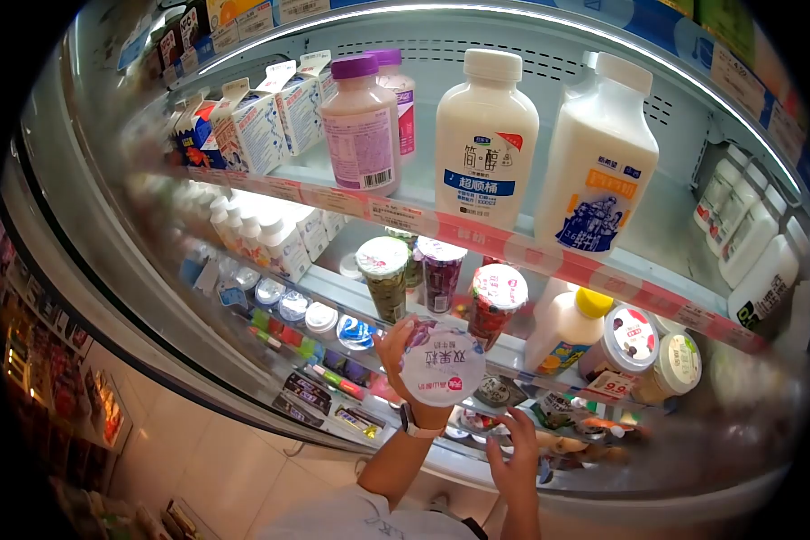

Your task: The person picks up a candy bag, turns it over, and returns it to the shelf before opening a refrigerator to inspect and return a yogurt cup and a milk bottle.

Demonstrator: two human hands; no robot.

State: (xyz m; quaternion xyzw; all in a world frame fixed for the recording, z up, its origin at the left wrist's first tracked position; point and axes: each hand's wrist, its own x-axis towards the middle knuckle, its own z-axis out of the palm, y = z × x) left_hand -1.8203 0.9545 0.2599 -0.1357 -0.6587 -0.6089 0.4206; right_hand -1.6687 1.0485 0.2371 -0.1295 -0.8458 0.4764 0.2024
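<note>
My left hand (pixel 391 358), with a watch (pixel 420 421) on its wrist, is closed around a yogurt cup (pixel 443 362). The cup's white foil lid with purple print faces me, and most of its side is hidden. To the right and lower, my right hand (pixel 517 450) is raised with its fingers apart and nothing in them. Just beyond the held cup, on the second shelf, stand a green-labelled cup (pixel 386 281), a purple cup (pixel 441 277) and a red cup (pixel 497 304).
White milk bottles (pixel 487 135), a purple-capped bottle (pixel 360 126) and cartons (pixel 247 126) line the upper shelf, above its pink price strip (pixel 477 236). A yellow-capped bottle (pixel 562 335) and lidded tubs (pixel 623 342) stand lower right. The curved fridge edge (pixel 189 387) runs along the left.
</note>
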